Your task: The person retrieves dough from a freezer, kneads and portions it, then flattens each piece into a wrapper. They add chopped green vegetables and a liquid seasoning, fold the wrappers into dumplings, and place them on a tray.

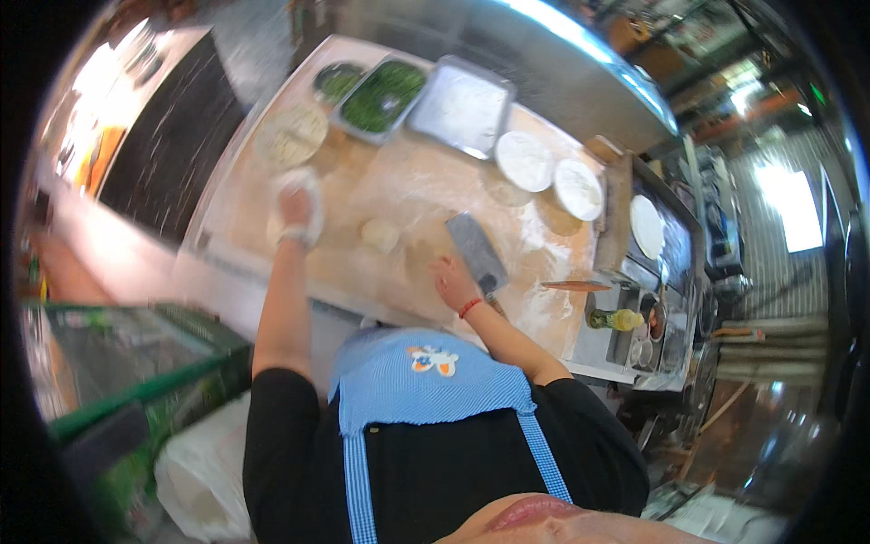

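Note:
My left hand (296,206), blurred, lies over a white, soft-looking item (314,204) at the left of the floury work table (340,268). Whether the fingers grip it cannot be made out. A round lump of dough (380,235) rests on the surface between my hands. My right hand (454,282) is empty, its fingers apart, just above the table. Close beside it lies a broad rectangular metal blade (477,250), like a cleaver or dough cutter, its handle partly hidden by my right wrist.
Along the back stand a bowl of pale food (292,136), a bowl of greens (338,85), a metal tray of chopped greens (374,102), a shallow metal tray (462,105) and white plates (525,162). To the right are a tapered wooden rolling pin (576,285) and an oil bottle (615,319).

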Available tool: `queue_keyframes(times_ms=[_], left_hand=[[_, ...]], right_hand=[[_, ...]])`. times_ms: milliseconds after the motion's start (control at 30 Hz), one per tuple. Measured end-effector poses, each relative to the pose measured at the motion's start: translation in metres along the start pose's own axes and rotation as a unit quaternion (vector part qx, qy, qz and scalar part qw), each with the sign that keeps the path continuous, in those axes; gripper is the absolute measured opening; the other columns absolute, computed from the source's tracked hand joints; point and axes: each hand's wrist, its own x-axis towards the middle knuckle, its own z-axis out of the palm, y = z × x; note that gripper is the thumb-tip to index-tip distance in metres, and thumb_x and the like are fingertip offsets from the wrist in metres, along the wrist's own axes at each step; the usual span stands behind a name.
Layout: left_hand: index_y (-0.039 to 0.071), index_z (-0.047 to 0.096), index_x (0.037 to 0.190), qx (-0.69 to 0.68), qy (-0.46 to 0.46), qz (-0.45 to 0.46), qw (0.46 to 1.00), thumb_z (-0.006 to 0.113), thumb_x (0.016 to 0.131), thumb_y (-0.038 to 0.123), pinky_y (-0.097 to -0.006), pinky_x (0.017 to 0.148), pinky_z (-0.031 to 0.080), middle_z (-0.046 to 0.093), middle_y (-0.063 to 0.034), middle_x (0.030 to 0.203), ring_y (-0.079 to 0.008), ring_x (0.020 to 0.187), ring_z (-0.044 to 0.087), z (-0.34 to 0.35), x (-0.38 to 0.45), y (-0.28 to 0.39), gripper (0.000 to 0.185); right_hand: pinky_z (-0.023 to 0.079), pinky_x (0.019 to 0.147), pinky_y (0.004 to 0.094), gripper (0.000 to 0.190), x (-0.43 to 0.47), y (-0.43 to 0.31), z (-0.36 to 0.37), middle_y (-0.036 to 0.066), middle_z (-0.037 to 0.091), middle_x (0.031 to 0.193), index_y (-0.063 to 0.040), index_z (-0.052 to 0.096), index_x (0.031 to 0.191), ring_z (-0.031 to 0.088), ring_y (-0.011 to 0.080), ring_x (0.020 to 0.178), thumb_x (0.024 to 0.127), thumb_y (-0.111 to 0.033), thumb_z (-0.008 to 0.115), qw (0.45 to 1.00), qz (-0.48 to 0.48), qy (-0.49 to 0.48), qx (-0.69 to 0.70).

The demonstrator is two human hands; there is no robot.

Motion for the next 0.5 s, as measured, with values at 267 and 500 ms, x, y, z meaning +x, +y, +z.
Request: queue_keyframes(times_ms=[267, 500], left_hand=[[0.010, 0.057, 0.132, 0.089, -0.332, -0.056, 0.937, 0.065, 0.082, 0.034, -0.0424, 0.104, 0.042, 0.058, -0.0256, 0.129, -0.0363, 0.123, 0.054, 0.038, -0.051, 0.050, 0.056], [0.021, 0.037, 0.147, 0.491, -0.239, -0.034, 0.837, 0.075, 0.074, 0.034, -0.0615, 0.100, 0.039, 0.040, -0.0159, 0.144, -0.0376, 0.131, 0.042, -0.017, -0.035, 0.038, 0.083]], right_hand=[[0.049, 0.092, 0.0404, 0.025, -0.017, -0.028, -0.002, 0.019, 0.055, 0.117, -0.005, 0.063, 0.109, 0.056, 0.0357, 0.108, 0.084, 0.000, 0.059, 0.999, -0.006, -0.015, 0.049], [0.054, 0.077, 0.0351, 0.023, -0.068, -0.019, -0.006, 0.018, 0.055, 0.116, -0.006, 0.063, 0.108, 0.059, 0.0325, 0.103, 0.086, -0.001, 0.058, 0.991, 0.115, -0.015, 0.068]])
